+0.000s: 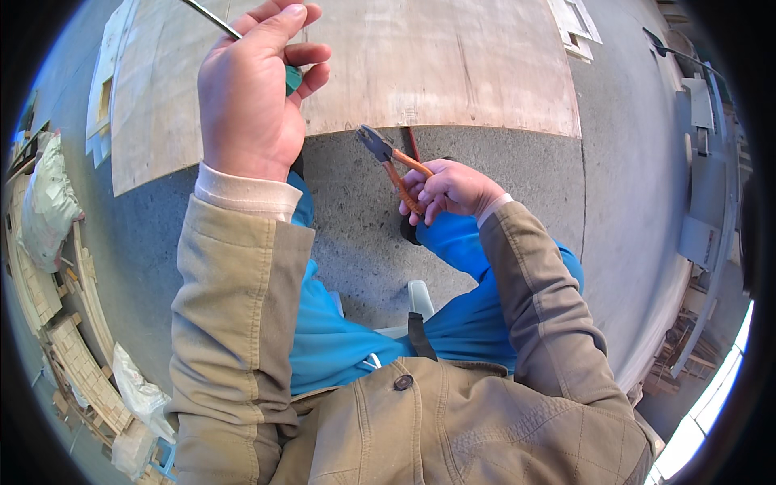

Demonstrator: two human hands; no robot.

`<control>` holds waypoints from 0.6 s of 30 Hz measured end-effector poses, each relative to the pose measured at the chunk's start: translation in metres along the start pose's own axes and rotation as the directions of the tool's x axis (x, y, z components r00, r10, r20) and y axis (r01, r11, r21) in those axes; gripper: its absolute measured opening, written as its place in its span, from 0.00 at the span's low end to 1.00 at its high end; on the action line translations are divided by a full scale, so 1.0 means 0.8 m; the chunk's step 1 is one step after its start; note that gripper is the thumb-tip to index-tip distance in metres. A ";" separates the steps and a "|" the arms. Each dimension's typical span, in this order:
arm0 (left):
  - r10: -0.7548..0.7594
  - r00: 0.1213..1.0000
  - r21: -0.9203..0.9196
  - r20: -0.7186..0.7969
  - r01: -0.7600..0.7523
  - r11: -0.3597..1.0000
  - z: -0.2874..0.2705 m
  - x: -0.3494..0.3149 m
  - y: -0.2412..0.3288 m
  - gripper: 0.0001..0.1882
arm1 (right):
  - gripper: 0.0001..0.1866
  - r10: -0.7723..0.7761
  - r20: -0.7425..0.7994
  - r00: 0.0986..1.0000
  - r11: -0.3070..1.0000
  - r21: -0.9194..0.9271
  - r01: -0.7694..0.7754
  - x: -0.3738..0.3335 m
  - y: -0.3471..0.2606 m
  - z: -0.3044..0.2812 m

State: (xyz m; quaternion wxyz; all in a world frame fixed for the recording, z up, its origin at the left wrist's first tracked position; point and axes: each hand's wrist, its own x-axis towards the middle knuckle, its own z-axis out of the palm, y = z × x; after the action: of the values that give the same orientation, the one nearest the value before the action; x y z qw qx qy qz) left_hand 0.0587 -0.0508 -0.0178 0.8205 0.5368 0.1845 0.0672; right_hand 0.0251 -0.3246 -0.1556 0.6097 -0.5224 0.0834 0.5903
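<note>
Presently, the left grip [255,97], at the upper left of the frame, is curled around a tool with a green handle [293,79] and a metal shaft [212,18]. The shaft projects from the thumb side of the hand toward the top edge of the frame; the green handle shows only in part beneath the fingers, and the tip of the shaft is out of view. The right grip [453,190], slightly right of centre, is grasping a pair of pliers [377,144] by its orange handles. The pliers extend from the fingers toward the upper left, with the handles spread apart and the dark head located ahead of the hand. In the frame, the nose of the pliers meets the lower edge of a large wooden board [485,73]; whether they touch cannot be determined. The board spans the upper centre, and the left hand covers part of its surface. A narrow red bar [411,141] shows below the edge of the board, just beside the pliers, its lower portion passing behind an orange handle. Blue trousers [457,242] are positioned beneath the right hand, with grey floor [356,210] between the legs. At the left rim are a pale sack [50,198] and stacked wood pieces [85,364]; at the right rim are pale panels [700,234]. A white cut-out panel [588,20] is located at the upper right, beside the board.
</note>
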 end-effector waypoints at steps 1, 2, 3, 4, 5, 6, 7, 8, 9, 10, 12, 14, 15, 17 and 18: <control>0.000 1.000 0.003 0.003 0.000 1.000 0.000 0.000 -0.001 0.14 | 0.29 0.006 -0.010 1.000 0.999 0.043 -0.006 0.000 0.000 -0.001; 0.001 1.000 0.005 0.006 -0.001 1.000 0.000 0.001 -0.001 0.14 | 0.29 -0.009 0.016 1.000 0.998 0.056 0.008 0.000 0.001 -0.001; 0.002 1.000 0.007 0.010 -0.002 1.000 0.000 0.001 -0.001 0.14 | 0.29 -0.010 0.015 1.000 0.998 0.061 0.009 0.000 0.001 -0.001; -0.004 1.000 0.004 0.013 0.004 1.000 0.000 0.002 -0.002 0.14 | 0.29 0.001 -0.004 1.000 0.998 0.060 -0.001 -0.001 0.000 0.000; -0.009 1.000 0.001 0.017 0.009 1.000 0.001 0.003 -0.002 0.14 | 0.29 -0.006 -0.003 1.000 1.000 0.028 0.006 -0.001 0.000 0.001; -0.015 1.000 -0.001 0.021 0.015 1.000 0.002 0.003 -0.002 0.14 | 0.28 -0.002 -0.020 1.000 1.000 -0.010 0.001 -0.001 -0.001 0.003; -0.015 1.000 0.006 0.018 0.015 1.000 0.003 0.004 -0.003 0.14 | 0.28 -0.008 -0.026 1.000 0.999 -0.043 0.007 0.000 -0.002 0.005; -0.016 1.000 0.014 0.016 0.016 1.000 0.004 0.003 -0.004 0.14 | 0.27 -0.005 -0.048 0.999 0.996 -0.087 0.001 0.000 -0.003 0.007; -0.017 1.000 0.021 0.013 0.016 1.000 0.005 0.003 -0.005 0.14 | 0.27 -0.012 -0.058 0.998 0.992 -0.127 0.005 0.001 -0.004 0.009; -0.016 1.000 0.019 0.021 0.016 1.000 0.005 0.003 -0.006 0.14 | 0.26 -0.026 -0.063 0.998 0.986 -0.166 0.015 0.002 -0.005 0.010; -0.015 0.999 0.015 0.035 0.015 1.000 0.006 0.004 -0.006 0.14 | 0.26 -0.028 -0.116 0.993 0.974 -0.227 0.001 0.004 -0.006 0.013; -0.017 0.999 0.019 0.030 0.017 1.000 0.006 0.005 -0.007 0.14 | 0.25 -0.035 -0.149 0.988 0.966 -0.259 -0.005 0.005 -0.005 0.015; -0.018 0.999 0.021 0.028 0.017 1.000 0.006 0.005 -0.008 0.14 | 0.25 -0.036 -0.158 0.987 0.965 -0.262 -0.006 0.005 -0.004 0.014; -0.018 0.999 0.021 0.034 0.017 1.000 0.007 0.005 -0.008 0.14 | 0.26 -0.040 -0.172 0.984 0.969 -0.248 -0.005 0.004 -0.002 0.013; -0.018 0.999 0.021 0.037 0.017 1.000 0.008 0.005 -0.008 0.14 | 0.27 -0.041 -0.178 0.983 0.973 -0.230 -0.001 0.004 -0.001 0.013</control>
State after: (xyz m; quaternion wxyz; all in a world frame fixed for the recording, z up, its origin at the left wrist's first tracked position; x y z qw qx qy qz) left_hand 0.0638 -0.0577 -0.0225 0.8190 0.5446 0.1745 0.0480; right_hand 0.0212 -0.3148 -0.1534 0.5410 -0.6417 0.0646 0.5398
